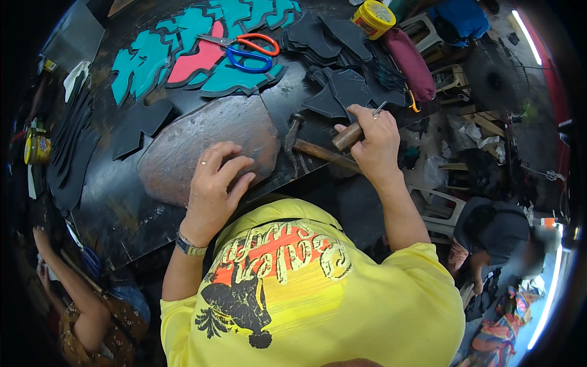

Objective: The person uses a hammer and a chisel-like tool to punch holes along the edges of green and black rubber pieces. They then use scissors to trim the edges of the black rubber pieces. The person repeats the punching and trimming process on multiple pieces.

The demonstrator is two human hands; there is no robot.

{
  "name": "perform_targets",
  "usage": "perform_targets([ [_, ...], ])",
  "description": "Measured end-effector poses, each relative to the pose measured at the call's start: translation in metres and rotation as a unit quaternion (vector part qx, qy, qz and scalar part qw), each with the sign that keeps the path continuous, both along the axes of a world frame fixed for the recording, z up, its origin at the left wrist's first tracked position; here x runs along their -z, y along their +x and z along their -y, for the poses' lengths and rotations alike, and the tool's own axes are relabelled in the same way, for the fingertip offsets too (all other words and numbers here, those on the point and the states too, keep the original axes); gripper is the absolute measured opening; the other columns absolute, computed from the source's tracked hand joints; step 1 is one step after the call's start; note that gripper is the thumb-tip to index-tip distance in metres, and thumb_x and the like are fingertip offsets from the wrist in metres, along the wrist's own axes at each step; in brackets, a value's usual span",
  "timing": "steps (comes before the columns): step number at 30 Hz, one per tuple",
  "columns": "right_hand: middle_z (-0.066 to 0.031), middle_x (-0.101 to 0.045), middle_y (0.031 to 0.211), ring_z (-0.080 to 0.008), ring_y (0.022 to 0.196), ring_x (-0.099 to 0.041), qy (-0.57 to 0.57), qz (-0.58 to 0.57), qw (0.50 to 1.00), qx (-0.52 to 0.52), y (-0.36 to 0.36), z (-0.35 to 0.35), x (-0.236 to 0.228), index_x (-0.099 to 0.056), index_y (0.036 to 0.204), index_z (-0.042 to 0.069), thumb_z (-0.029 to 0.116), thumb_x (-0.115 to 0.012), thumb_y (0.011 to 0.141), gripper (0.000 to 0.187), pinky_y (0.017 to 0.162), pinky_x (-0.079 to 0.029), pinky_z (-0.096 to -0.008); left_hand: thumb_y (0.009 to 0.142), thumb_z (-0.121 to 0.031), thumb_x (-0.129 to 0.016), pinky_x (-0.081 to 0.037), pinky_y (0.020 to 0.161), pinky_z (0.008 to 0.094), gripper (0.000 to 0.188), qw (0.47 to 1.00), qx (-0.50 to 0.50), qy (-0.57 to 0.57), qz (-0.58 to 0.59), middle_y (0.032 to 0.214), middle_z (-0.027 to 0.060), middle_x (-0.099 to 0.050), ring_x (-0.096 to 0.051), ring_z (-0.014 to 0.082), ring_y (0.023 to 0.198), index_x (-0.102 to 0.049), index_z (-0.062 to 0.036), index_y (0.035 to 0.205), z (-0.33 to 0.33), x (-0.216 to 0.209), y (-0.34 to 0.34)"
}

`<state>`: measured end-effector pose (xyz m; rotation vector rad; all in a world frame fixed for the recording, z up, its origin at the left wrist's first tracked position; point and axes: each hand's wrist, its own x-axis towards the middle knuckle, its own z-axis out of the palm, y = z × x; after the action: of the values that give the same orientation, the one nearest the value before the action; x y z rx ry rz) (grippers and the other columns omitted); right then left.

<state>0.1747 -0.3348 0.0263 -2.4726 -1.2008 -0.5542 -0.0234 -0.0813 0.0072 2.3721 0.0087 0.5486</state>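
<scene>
My left hand (215, 177) rests on a worn brown slab (214, 122), its fingers bent and apart with nothing in them. Closed fingers of my right hand (374, 140) grip a short tool with a thick wooden handle (348, 136). A thin metal end (380, 108) sticks out past the fingers; its exact kind is unclear. Between the slab and that hand lies a hammer (324, 153) with a wooden handle and dark metal head. Beyond the slab, scissors (244, 50) with one red and one blue handle lie on teal cut pieces (235, 78) and a pink piece (199, 58).
Stacks of black cut pieces (342, 92) lie at the right of the dark table (131, 214), others (70, 153) at its left. A yellow tub (373, 19) and a maroon roll (408, 64) stand far right. Two other people (92, 306) (495, 235) are nearby, with chairs and a fan.
</scene>
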Motion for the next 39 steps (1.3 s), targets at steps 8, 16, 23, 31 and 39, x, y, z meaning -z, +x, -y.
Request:
perform_targets([
  [8, -0.0122, -0.069, 0.097, -0.0352, 0.094, -0.064, -0.043, -0.069, 0.996, 0.024, 0.009, 0.020, 0.005, -0.063, 0.105, 0.007, -0.006, -0.067, 0.068, 0.039, 0.080, -0.054, -0.0455, 0.081, -0.017, -0.083, -0.047, 0.097, 0.0424, 0.030, 0.994, 0.082, 0.055, 0.045, 0.118, 0.0095, -0.065, -0.063, 0.0306, 0.111, -0.070, -0.0078, 0.105, 0.025, 0.001, 0.078],
  [16, -0.0151, -0.071, 0.091, -0.0371, 0.085, -0.068, 0.019, -0.038, 0.999, 0.004, 0.037, 0.039, 0.008, -0.065, 0.102, 0.005, -0.010, -0.066, 0.068, 0.037, 0.074, -0.056, -0.0437, 0.075, -0.017, -0.084, -0.044, 0.092, 0.0393, 0.035, 0.969, 0.117, 0.217, 0.026, 0.107, 0.0047, -0.065, -0.063, 0.0254, 0.104, -0.069, -0.0110, 0.106, 0.050, 0.012, 0.160],
  [23, -0.0142, -0.073, 0.094, -0.0341, 0.094, -0.072, 0.123, 0.067, 0.981, -0.131, 0.054, 0.047, 0.006, -0.068, 0.097, 0.004, -0.004, -0.071, 0.064, 0.034, 0.083, -0.059, -0.0410, 0.079, -0.012, -0.078, -0.045, 0.088, 0.0370, 0.019, 0.950, 0.106, 0.268, 0.117, 0.098, 0.0000, -0.067, -0.064, 0.0202, 0.097, -0.073, -0.0146, 0.097, 0.030, 0.011, 0.183],
  [31, -0.0131, -0.073, 0.097, -0.0336, 0.089, -0.072, 0.083, 0.036, 0.985, -0.149, 0.044, 0.037, 0.029, -0.069, 0.095, 0.002, -0.008, -0.067, 0.063, 0.034, 0.081, -0.059, -0.0402, 0.072, 0.002, -0.077, -0.047, 0.088, 0.0390, 0.030, 0.961, 0.084, 0.254, 0.069, 0.103, 0.0015, -0.069, -0.064, 0.0243, 0.100, -0.075, -0.0120, 0.099, 0.015, 0.012, 0.222],
  [39, -0.0092, -0.066, 0.089, -0.0310, 0.081, -0.064, 0.108, 0.032, 0.988, -0.103, 0.040, 0.030, 0.015, -0.069, 0.096, 0.006, -0.007, -0.069, 0.063, 0.035, 0.073, -0.053, -0.0399, 0.081, -0.002, -0.076, -0.057, 0.078, 0.0398, 0.018, 0.988, 0.110, 0.099, 0.031, 0.103, 0.0064, -0.069, -0.070, 0.0303, 0.091, -0.075, -0.0074, 0.098, 0.008, 0.028, 0.227],
])
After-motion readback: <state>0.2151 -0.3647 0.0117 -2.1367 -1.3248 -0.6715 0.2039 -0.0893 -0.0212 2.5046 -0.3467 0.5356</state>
